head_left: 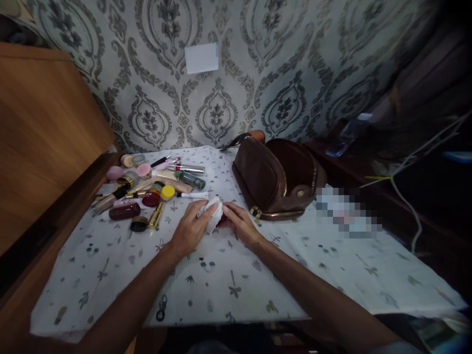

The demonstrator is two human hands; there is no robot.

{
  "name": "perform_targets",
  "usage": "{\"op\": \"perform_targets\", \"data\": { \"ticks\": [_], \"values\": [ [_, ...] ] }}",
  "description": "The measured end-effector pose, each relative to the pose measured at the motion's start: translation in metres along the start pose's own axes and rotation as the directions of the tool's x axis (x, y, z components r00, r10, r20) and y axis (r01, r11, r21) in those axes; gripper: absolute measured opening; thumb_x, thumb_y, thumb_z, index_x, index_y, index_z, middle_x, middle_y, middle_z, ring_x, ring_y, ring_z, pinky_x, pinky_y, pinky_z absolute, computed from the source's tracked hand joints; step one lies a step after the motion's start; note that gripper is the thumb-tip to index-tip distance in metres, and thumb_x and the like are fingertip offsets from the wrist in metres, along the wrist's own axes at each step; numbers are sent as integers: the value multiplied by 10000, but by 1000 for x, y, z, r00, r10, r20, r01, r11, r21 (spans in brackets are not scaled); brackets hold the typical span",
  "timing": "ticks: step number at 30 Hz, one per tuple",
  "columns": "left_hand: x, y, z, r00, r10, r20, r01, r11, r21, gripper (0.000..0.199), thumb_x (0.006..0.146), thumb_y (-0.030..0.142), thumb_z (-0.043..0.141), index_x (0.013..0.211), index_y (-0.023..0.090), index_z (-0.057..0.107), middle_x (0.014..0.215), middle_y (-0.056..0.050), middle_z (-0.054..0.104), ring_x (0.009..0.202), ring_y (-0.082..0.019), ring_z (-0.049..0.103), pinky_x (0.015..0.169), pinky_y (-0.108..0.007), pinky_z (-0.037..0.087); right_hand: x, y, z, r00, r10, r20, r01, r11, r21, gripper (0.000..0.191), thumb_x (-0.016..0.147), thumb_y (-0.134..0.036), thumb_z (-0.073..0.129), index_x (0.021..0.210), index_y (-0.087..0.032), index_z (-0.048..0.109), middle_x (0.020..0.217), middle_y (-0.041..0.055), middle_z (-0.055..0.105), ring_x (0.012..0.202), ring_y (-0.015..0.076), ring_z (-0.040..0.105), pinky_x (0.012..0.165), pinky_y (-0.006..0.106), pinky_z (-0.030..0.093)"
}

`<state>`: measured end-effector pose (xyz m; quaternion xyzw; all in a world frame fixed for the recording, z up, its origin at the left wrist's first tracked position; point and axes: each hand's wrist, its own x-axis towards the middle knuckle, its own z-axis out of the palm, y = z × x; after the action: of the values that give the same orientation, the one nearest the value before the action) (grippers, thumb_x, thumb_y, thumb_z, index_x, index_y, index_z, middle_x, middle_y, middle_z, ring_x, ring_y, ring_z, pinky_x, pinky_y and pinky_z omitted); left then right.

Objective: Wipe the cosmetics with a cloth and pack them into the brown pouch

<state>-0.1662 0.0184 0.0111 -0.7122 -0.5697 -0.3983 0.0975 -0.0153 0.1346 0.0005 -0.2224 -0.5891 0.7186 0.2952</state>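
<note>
Before damask-patterned wallpaper (216, 115), over a printed white tablecloth (254, 295), I am gripping a crumpled white wad (213, 213) in my left hand (190, 226) and pinching a partly hidden dark-red object (222, 220) with my right hand (241, 224), between scattered cosmetics (151, 198) and an open brown bag (258, 169).

Worn on the head, looking forward and down.
Sits above the near edge of a white, leaf-printed cloth (210, 292), facing a grey damask-patterned wall (217, 105); catches the bare left hand (190, 228) and bare right hand (241, 224) close by at mid-frame; spans from a flat brown wooden panel (44, 132), left, to a clear plastic bottle (346, 136), right.
</note>
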Motion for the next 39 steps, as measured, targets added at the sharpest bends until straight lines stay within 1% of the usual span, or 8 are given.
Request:
{"op": "perform_targets", "data": {
  "ticks": [7,12,19,25,29,31,36,39],
  "values": [
    [2,8,-6,992,-127,4,127,991,-51,346,996,252,436,1290,223,616,1158,-107,570,1128,-210,569,982,-367,494,-3,0,-1,986,-128,107,146,972,-186,459,771,-528,726,1085,-197,682,906,26,680,828,193,644,814,362,549],
    [8,7,-8,961,-273,41,276,946,-169,291,980,235,435,1134,178,675,1052,-94,622,1009,-191,611,914,-319,492,-8,-3,1,954,-221,202,285,879,-383,461,738,-451,782,1112,-198,690,1025,63,670,990,229,630,938,403,505],
    [3,-20,-5,863,-457,214,502,825,-260,321,959,323,416,838,162,666,833,-52,664,807,-184,612,762,-288,466,-9,-1,2,967,-123,222,169,965,-200,515,747,-437,791,1191,-213,656,1153,84,681,1069,235,643,987,414,495],
    [5,-9,-9,752,-561,347,659,648,-380,453,969,516,376,860,161,635,680,5,576,604,-147,523,574,-255,414,-6,0,2,988,-130,84,135,989,-58,463,761,-442,778,1159,-243,649,1172,70,674,1085,222,623,1013,412,470],
    [6,0,-8,798,-512,317,603,683,-413,386,933,476,506,1118,160,628,964,-58,668,877,-205,605,767,-295,466,-7,2,3,992,-111,65,113,993,-35,594,757,-438,779,1291,-277,576,1176,56,646,1044,207,626,944,372,510],
    [5,1,-6,822,-496,280,569,718,-401,358,913,432,552,1129,157,627,1065,-82,666,982,-231,601,851,-322,461,-8,2,3,990,-97,100,104,993,-63,677,743,-424,791,1352,-273,536,1167,55,636,1029,201,626,921,355,520],
    [2,-3,-3,843,-499,200,537,761,-364,266,883,407,590,964,158,639,938,-52,670,882,-215,608,811,-316,464,-10,-1,4,987,-94,129,113,982,-149,749,720,-400,804,1387,-233,506,1178,72,628,1023,203,630,956,367,504],
    [1,-5,-4,837,-522,167,539,727,-425,271,912,409,536,959,160,634,920,-44,680,870,-204,610,801,-304,470,-11,-4,4,984,-102,146,128,974,-185,694,710,-419,810,1322,-230,542,1188,74,643,1059,220,634,997,395,481]
  ]
}}
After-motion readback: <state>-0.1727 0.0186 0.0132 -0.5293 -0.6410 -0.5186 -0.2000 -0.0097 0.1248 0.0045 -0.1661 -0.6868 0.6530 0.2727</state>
